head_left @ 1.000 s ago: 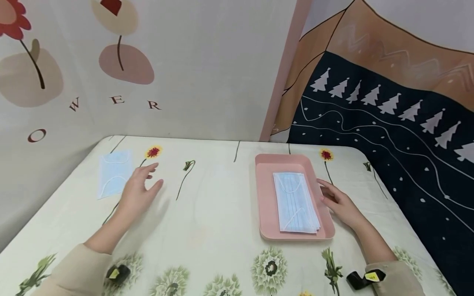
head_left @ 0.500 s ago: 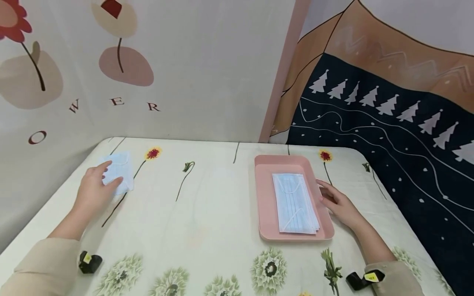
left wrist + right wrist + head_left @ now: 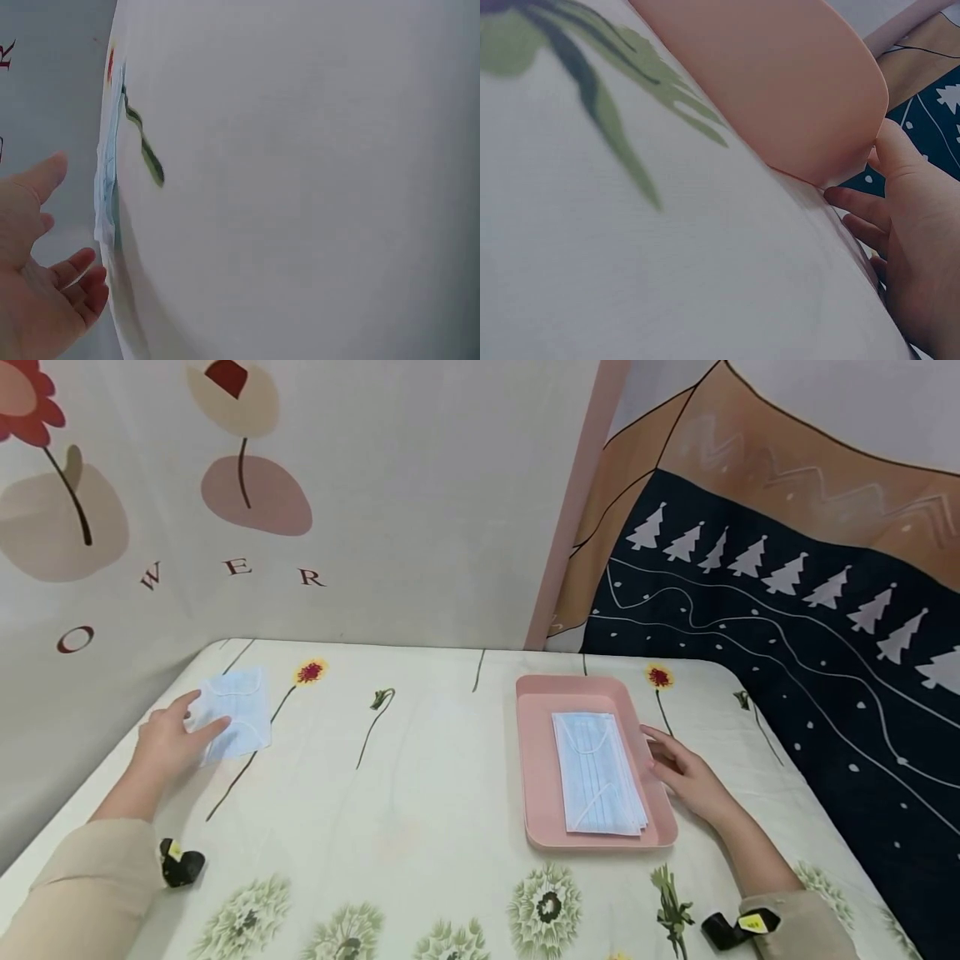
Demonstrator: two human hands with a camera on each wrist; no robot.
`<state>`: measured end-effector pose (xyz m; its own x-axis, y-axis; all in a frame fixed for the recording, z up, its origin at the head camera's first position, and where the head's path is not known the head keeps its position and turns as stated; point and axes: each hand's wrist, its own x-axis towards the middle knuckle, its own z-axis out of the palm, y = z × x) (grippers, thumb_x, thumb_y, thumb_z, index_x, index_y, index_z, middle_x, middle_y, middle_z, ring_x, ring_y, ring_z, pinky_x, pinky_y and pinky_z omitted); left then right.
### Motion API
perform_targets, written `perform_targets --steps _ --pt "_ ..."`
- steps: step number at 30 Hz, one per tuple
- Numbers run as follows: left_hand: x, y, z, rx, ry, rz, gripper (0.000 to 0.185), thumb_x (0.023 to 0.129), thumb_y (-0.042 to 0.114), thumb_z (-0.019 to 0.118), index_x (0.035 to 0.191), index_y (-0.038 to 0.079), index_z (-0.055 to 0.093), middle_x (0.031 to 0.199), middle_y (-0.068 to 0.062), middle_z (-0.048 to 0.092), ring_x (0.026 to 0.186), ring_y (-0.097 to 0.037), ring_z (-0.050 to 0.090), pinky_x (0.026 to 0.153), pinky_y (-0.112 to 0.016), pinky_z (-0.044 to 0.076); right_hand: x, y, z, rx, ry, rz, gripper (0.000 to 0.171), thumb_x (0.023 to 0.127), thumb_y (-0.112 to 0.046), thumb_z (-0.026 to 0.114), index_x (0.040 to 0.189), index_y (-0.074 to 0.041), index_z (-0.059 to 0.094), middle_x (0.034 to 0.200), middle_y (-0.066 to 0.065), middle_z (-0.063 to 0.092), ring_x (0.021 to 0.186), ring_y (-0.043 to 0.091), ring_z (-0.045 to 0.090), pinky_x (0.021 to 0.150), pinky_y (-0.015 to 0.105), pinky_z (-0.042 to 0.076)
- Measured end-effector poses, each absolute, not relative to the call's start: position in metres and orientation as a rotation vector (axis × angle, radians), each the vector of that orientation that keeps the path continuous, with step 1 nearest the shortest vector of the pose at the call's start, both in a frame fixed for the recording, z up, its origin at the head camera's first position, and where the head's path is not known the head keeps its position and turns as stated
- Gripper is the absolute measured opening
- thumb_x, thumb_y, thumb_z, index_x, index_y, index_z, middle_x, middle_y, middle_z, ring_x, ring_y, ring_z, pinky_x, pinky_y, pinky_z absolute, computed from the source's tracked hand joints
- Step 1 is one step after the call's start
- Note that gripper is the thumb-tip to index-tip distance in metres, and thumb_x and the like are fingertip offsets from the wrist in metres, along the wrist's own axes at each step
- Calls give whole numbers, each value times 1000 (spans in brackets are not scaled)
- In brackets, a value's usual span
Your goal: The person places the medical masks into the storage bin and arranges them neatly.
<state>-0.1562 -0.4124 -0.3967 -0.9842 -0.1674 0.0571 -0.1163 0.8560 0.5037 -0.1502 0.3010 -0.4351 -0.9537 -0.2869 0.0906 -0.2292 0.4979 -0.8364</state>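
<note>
A single light blue face mask lies flat at the table's far left. My left hand is at its left edge, thumb and fingers spread and touching it. In the left wrist view the left hand stays spread with the mask edge just beyond it. A pink tray holds a stack of blue masks. My right hand rests on the table against the tray's right rim, fingers relaxed. The right wrist view shows the right hand with the thumb on the tray wall.
The table wears a pale cloth printed with flowers. Printed backdrops rise close behind it and to the right, a dark one with white trees. The table's left edge runs just beside my left hand.
My left hand moved left from the table's middle-left to the single mask and now touches its left edge. The right hand and tray have stayed put.
</note>
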Motion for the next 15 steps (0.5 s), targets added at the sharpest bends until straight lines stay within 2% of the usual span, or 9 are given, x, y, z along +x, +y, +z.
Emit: perform_targets --steps 7,15 --pt "-162 -419 -407 268 -2967 -806 78 97 38 51 144 -13 15 122 -47 34 108 -65 28 84 -70 29 -150 301 -436 -464 2672 -1474 54 100 -18 53 150 -16 33 130 21 53 117 13 50 90 10 37" --pt "-167 -419 -409 341 -2966 -846 73 97 25 54 144 -15 14 122 -46 34 109 -60 36 89 -67 33 -150 301 -436 -471 2673 -1475 55 100 -18 53 150 -15 32 130 21 53 114 6 49 90 10 37"
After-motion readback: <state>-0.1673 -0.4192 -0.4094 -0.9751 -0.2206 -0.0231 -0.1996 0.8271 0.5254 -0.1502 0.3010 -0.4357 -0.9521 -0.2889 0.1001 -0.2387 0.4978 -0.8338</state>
